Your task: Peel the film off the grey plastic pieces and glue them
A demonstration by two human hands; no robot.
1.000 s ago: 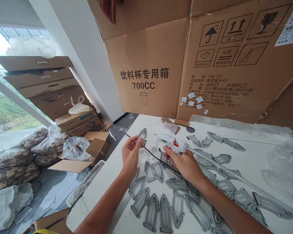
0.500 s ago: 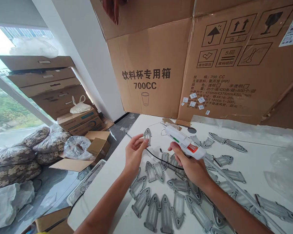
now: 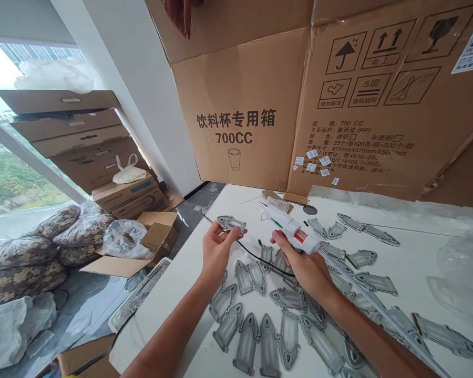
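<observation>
My left hand [image 3: 219, 248] is closed on a small grey pointed plastic part [image 3: 230, 224], pinched between thumb and fingers above the table. The part lies roughly level, its tip toward the left. In my right hand [image 3: 299, 262] is a white hot glue gun [image 3: 287, 226], gripped by its handle, with the nozzle pointing up and left. Nozzle and part are apart. A long pale glue stick [image 3: 382, 310] trails from the back of the gun over my forearm. Beneath my hands many similar grey parts [image 3: 268, 344] lie spread on the table, some hidden by my right arm.
The white table [image 3: 169, 320] has a large cardboard sheet [image 3: 244, 79] standing along its far side. A black cable [image 3: 256, 256] crosses under my hands. Clear plastic wrap [image 3: 461, 273] lies at the right. Open cartons [image 3: 157, 244] and bagged bundles [image 3: 74, 231] stand on the floor at left.
The grey part in my left hand has turned from upright to roughly level. My right hand has shifted the glue gun slightly left.
</observation>
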